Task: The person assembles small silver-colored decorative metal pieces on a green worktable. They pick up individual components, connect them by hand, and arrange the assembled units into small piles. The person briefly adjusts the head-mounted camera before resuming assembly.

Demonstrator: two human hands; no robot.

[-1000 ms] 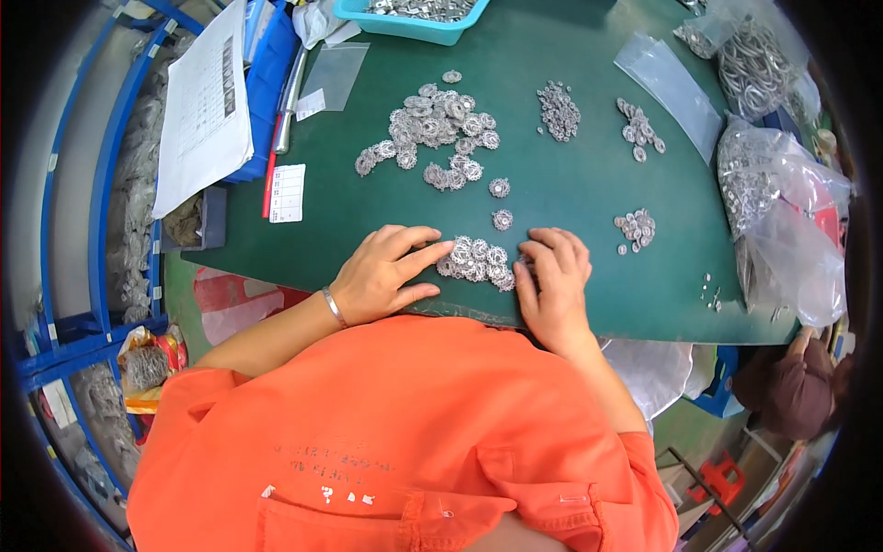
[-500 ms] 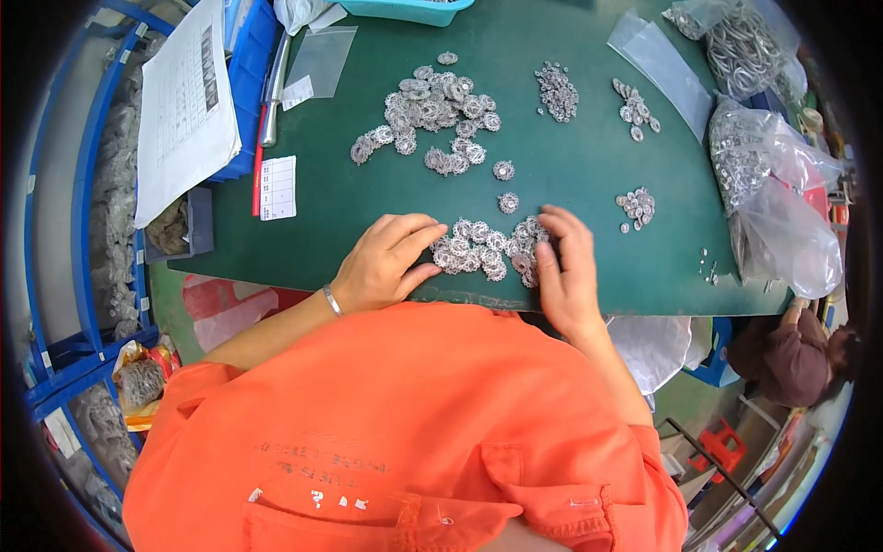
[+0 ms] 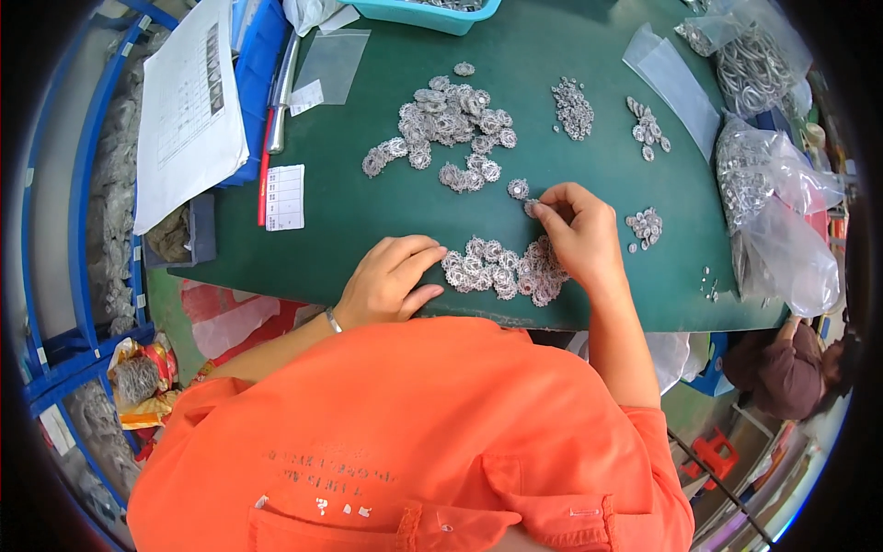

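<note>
My right hand (image 3: 586, 237) has its thumb and index finger closed on a lacy round metal piece (image 3: 531, 208) at the table surface. Just beyond it lies another single lacy metal piece (image 3: 518, 189). Close to me, a pile of the same grey, scalloped metal pieces (image 3: 497, 271) spreads between my hands. My left hand (image 3: 388, 281) rests on the table at that pile's left side, fingers bent and apart, with nothing visible in them. A larger heap of similar pieces (image 3: 449, 112) lies farther off.
Three small groups of metal parts (image 3: 574, 109) (image 3: 648, 129) (image 3: 645, 228) lie to the right. Bags of metal parts (image 3: 759, 166) line the right edge. A turquoise basket (image 3: 428, 17), paper sheets (image 3: 189, 110) and a blue bin (image 3: 262, 69) stand at the back and left. Another person (image 3: 782, 368) is at right.
My right hand has left the near pile's right side, moved away from me, and taken hold of one single lacy piece. My left hand stays beside the pile. The view has shifted slightly.
</note>
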